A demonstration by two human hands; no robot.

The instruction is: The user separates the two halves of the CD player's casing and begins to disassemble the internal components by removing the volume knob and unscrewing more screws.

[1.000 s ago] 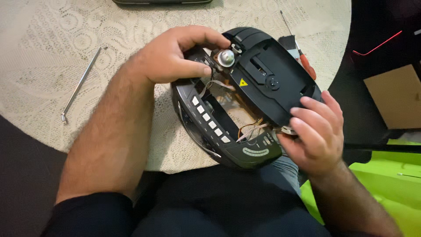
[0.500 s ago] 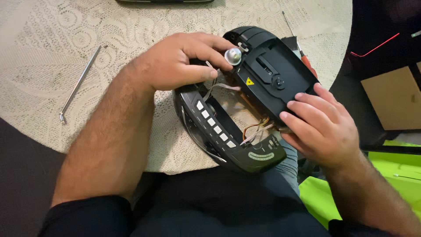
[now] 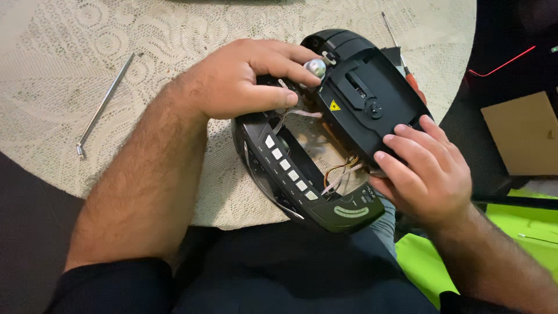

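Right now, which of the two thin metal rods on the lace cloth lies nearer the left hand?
The rod lying alone at the cloth's left side, slanting beside the left hand and forearm. The other rod pokes out behind the black device, top right.

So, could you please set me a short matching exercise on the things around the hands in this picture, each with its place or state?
Things:
1. left hand
2. right hand
3. thin metal rod
4. yellow warning sticker

Places:
a. lying alone on the lace tablecloth
b. on the black inner cover
c. fingers at the small round silver part
d. pressing the cover's near edge

Pairs: 1-c, 2-d, 3-a, 4-b
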